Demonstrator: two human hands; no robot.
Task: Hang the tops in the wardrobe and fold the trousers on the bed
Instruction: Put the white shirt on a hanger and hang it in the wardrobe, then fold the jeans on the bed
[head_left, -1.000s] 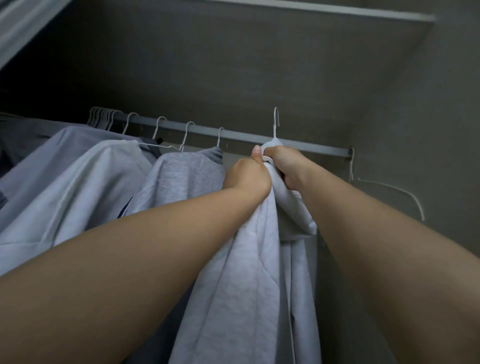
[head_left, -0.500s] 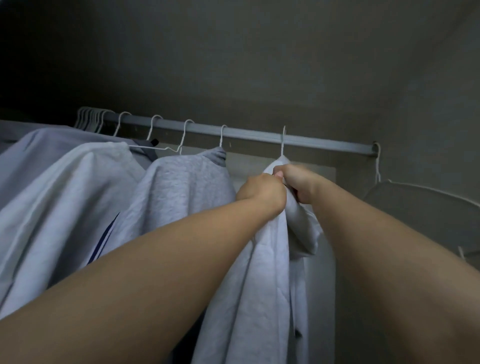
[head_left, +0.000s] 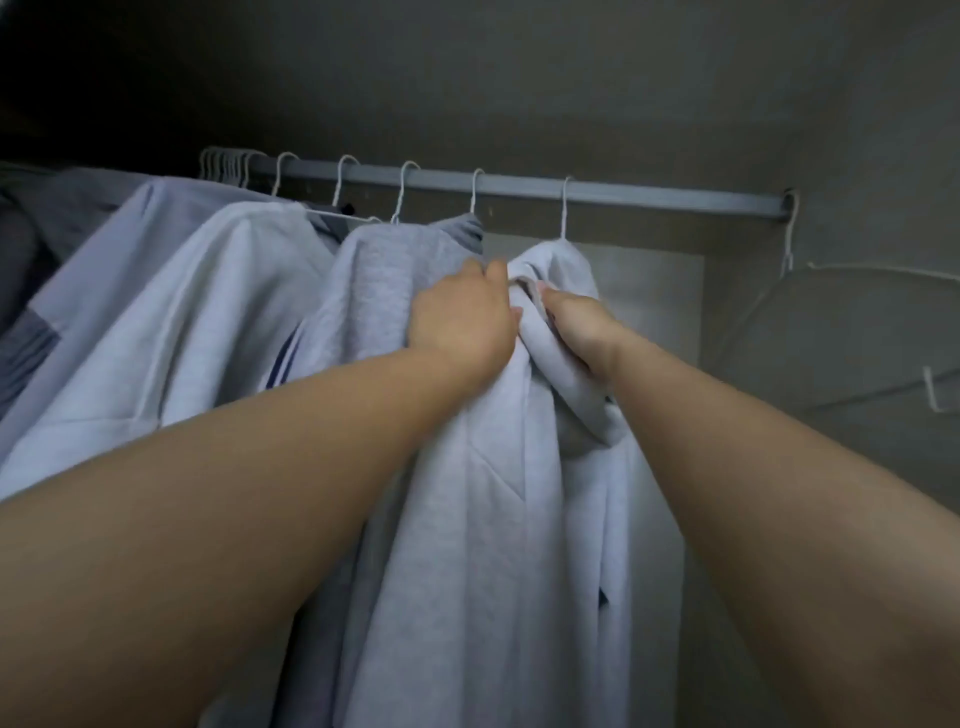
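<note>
A light grey hooded top hangs from a white wire hanger hooked over the grey wardrobe rail. My left hand holds the top's fabric near the collar, on its left side. My right hand grips the hood fabric just right of the collar. Both arms reach up from the bottom of the view. To the left, another grey top and a white top hang on their own hangers.
Several bare hangers bunch at the rail's left end. One bare white hanger hangs at the rail's right end by the wardrobe's side wall. Darker clothes hang at far left.
The hanger's hook, held above the rail a second ago, now sits on the rail. Both hands have dropped from the hanger's neck to the collar fabric. The view tilted downward.
</note>
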